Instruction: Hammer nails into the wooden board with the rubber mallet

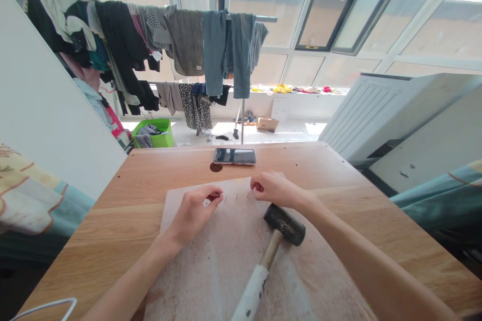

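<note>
A pale, worn wooden board [226,261] lies on the wood-grain table. Several thin nails [237,196] stand in a row near its far edge. At the left end of that row is my left hand [198,208], thumb and forefinger closed together; a small dark spot shows at the fingertips, too small to name. My right hand [273,188] is at the row's right end, fingers curled in, and what they hold, if anything, is hidden. A mallet [285,224] with a black head and a white-wrapped handle rests on the board just below my right hand, untouched.
Beyond the board lies a phone [235,156] beside a round hole [216,167] in the table [150,175]. A white cable [56,303] curves in at the lower left. Past the table are a laundry rack with clothes [188,40] and a green basket [165,133].
</note>
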Demonstrator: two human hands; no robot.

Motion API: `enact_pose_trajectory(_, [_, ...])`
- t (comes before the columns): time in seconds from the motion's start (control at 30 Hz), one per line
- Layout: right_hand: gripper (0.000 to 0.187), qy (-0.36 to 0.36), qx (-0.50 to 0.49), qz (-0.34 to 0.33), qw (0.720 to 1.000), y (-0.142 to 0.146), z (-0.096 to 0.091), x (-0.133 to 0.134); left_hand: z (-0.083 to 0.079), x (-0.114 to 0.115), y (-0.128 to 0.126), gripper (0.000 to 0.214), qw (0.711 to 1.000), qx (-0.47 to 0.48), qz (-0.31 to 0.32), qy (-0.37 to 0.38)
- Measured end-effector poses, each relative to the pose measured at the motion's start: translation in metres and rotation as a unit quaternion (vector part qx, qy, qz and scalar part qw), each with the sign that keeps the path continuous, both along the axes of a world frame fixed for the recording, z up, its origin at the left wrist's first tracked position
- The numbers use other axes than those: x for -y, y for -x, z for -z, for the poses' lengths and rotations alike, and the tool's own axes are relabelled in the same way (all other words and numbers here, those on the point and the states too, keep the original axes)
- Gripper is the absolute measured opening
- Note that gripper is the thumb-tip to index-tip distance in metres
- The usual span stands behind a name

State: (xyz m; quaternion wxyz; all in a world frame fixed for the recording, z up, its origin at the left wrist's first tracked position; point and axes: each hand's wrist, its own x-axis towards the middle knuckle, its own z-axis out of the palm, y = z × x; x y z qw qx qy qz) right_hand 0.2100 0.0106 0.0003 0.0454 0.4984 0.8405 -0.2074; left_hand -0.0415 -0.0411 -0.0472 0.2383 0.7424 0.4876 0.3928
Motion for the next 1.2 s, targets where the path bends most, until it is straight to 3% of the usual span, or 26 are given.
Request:
enact_pose_trajectory(0.43, [0.025,0.026,-0.105,0.002,0.994,-0.003,-0.001,0.004,0.006,-0.006,-0.015,0.011,0.999,-0.029,0.031,-0.004])
enact_pose_trajectory(0.6, [0.026,0.034,-0.119,0.003,0.992,-0.001,0.001,0.003,0.006,-0.003,-0.019,0.009,1.0,0.004,0.007,-0.03])
enact_pose_trajectory(0.87, [0.025,0.03,-0.16,0.0,0.987,-0.001,0.01,0.001,0.005,-0.011,-0.036,0.011,0.999,-0.005,0.03,0.016])
enact_pose_trajectory(1.07, [0.004,0.007,-0.257,0.038,0.966,0.0,0.002,0.005,0.002,-0.013,-0.042,0.013,0.999,0.016,0.027,0.038])
enact_pose_trajectory(1.2, [0.015,0.033,-0.295,0.051,0.954,0.006,0.001,0.011,-0.006,-0.005,-0.041,0.011,0.994,0.084,0.013,0.068])
